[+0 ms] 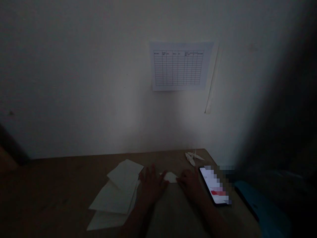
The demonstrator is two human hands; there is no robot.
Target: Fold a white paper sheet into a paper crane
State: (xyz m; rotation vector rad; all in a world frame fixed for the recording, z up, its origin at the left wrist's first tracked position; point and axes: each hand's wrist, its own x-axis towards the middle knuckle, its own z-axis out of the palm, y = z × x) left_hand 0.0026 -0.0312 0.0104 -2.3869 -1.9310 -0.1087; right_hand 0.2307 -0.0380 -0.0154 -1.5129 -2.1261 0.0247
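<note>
A small folded piece of white paper (170, 177) lies flat on the table between my hands. My left hand (151, 183) holds its left end with thumb and index finger, the other fingers spread on the tabletop. At the right corner, the bent fingers of my right hand (190, 183) press on the paper. Loose white paper sheets (114, 196) overlap beside my left hand. Just beyond my right hand sit small folded paper pieces (192, 158), one with pointed tips. Dim light blurs the finger details.
A phone with a lit screen (210, 185) lies right of my right hand, near the edge of the brown table (61, 191). A blue object, perhaps a seat (262, 205), stands beyond that edge. A printed table sheet (179, 67) hangs on the white wall (86, 82) behind.
</note>
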